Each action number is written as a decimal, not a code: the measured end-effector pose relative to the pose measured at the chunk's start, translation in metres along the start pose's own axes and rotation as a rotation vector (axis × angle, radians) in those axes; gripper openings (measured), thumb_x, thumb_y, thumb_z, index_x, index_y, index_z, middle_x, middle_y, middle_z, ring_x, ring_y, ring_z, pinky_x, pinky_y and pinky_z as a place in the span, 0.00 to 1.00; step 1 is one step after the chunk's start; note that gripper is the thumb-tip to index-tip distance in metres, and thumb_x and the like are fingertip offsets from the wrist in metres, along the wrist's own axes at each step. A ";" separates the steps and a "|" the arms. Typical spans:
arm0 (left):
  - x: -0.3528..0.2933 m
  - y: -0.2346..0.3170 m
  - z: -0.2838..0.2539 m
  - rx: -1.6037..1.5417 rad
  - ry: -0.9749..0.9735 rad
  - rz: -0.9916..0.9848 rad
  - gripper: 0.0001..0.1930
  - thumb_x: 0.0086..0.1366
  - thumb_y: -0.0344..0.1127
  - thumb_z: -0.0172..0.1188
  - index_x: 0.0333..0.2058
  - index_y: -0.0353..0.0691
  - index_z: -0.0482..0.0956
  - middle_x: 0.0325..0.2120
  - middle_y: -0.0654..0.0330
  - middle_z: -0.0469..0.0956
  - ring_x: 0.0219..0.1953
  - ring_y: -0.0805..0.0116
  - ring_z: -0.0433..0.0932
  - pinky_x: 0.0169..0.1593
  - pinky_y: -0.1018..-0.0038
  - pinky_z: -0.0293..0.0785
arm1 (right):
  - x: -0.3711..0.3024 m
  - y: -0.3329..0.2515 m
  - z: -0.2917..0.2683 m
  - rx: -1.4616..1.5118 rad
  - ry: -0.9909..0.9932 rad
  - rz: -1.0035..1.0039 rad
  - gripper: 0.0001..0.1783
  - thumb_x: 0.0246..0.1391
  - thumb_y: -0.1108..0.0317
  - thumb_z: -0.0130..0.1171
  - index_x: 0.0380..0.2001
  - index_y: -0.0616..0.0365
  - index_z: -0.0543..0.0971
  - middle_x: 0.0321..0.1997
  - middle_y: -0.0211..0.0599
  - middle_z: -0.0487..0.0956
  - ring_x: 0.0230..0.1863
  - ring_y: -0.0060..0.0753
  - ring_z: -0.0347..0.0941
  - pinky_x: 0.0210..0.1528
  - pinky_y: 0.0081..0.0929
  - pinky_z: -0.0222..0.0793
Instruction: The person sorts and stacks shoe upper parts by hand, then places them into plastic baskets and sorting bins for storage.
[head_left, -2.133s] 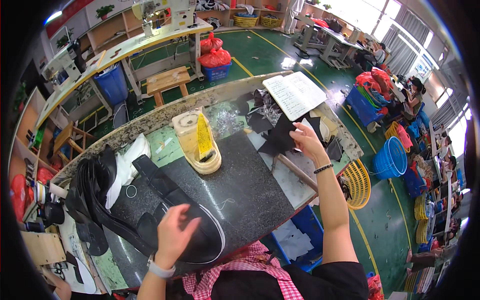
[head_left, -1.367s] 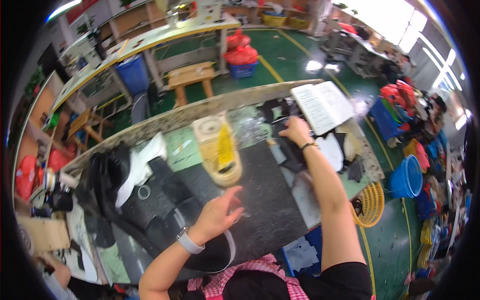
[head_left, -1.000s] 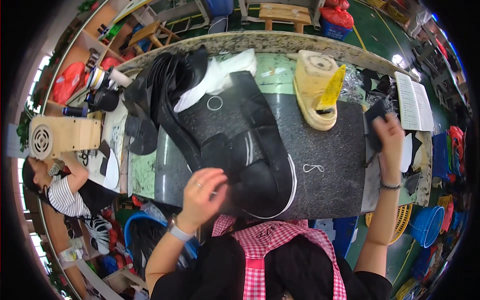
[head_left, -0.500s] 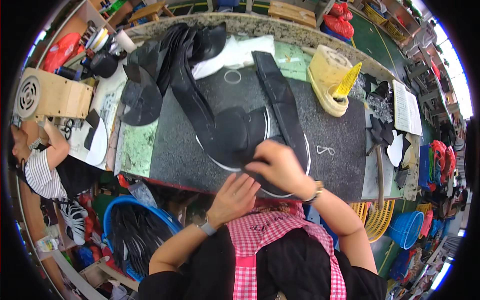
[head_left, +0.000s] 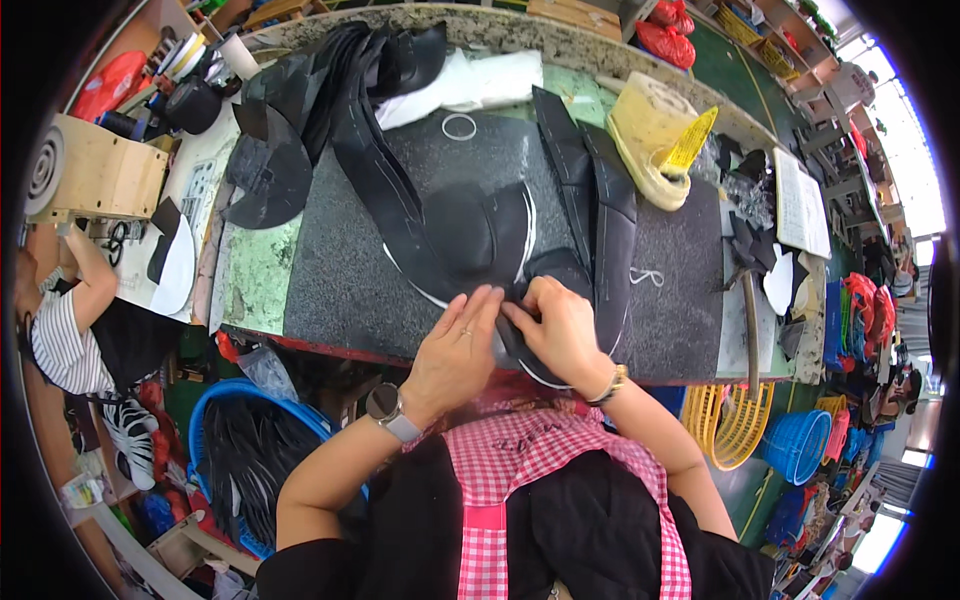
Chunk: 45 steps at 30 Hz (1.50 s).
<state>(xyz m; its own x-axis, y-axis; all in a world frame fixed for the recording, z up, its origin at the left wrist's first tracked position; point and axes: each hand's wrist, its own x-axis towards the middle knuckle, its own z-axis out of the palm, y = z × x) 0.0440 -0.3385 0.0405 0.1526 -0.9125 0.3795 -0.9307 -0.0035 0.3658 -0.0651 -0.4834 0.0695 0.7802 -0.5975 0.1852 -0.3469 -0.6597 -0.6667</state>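
Note:
On the dark work mat (head_left: 330,300) lie curved black shoe-upper pieces, leather-like, with white lines along their edges. My left hand (head_left: 462,345) rests with its fingers stretched out flat, fingertips at the near edge of the left upper piece (head_left: 460,235). Beside it, my right hand (head_left: 560,325) has its fingers bent in a pinch on the right upper piece (head_left: 612,225), close to where the two pieces meet. My right fingers partly hide that spot. A white loop of cord (head_left: 647,276) lies to the right of the pieces.
Black pieces are heaped at the far left (head_left: 345,90), near a white cloth (head_left: 470,80). A yellowish tape dispenser (head_left: 650,130) and a hammer (head_left: 750,320) are on the right. A blue basket of black strips (head_left: 205,440) stands below left; another person (head_left: 75,330) sits at left.
My left hand has moved up onto the piece's edge, and my right hand has settled beside it. The right upper piece has shifted and now shows two long flaps spread apart.

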 end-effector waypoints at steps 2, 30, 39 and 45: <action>-0.002 0.000 0.002 0.037 -0.001 0.000 0.28 0.56 0.25 0.52 0.57 0.26 0.58 0.58 0.50 0.66 0.61 0.56 0.66 0.64 0.61 0.56 | -0.016 -0.007 -0.001 -0.177 -0.049 -0.029 0.12 0.50 0.64 0.61 0.24 0.59 0.70 0.25 0.42 0.74 0.22 0.50 0.73 0.23 0.39 0.69; 0.040 0.044 0.029 0.007 -0.124 0.139 0.27 0.56 0.46 0.62 0.53 0.41 0.73 0.55 0.51 0.69 0.59 0.49 0.65 0.62 0.52 0.57 | 0.022 0.084 -0.081 -0.014 0.025 -0.013 0.19 0.41 0.62 0.70 0.21 0.61 0.70 0.23 0.43 0.71 0.26 0.51 0.70 0.28 0.39 0.64; 0.034 0.041 0.034 -0.049 -0.106 0.108 0.28 0.57 0.48 0.62 0.48 0.31 0.73 0.55 0.48 0.69 0.61 0.48 0.64 0.63 0.52 0.57 | 0.016 0.076 -0.089 0.031 -0.059 0.152 0.20 0.37 0.62 0.72 0.19 0.60 0.70 0.21 0.43 0.70 0.24 0.48 0.70 0.27 0.36 0.65; 0.039 0.049 0.024 0.011 -0.118 0.185 0.33 0.55 0.55 0.62 0.47 0.28 0.73 0.56 0.47 0.67 0.61 0.48 0.63 0.63 0.52 0.56 | -0.017 0.087 -0.083 -0.217 0.173 0.093 0.19 0.36 0.66 0.72 0.17 0.61 0.69 0.20 0.40 0.70 0.24 0.45 0.70 0.26 0.33 0.65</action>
<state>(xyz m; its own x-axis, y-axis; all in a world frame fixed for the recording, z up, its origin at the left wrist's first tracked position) -0.0037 -0.3839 0.0531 -0.0604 -0.9395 0.3373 -0.9430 0.1645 0.2894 -0.1515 -0.5682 0.0684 0.6460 -0.7163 0.2637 -0.5304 -0.6697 -0.5197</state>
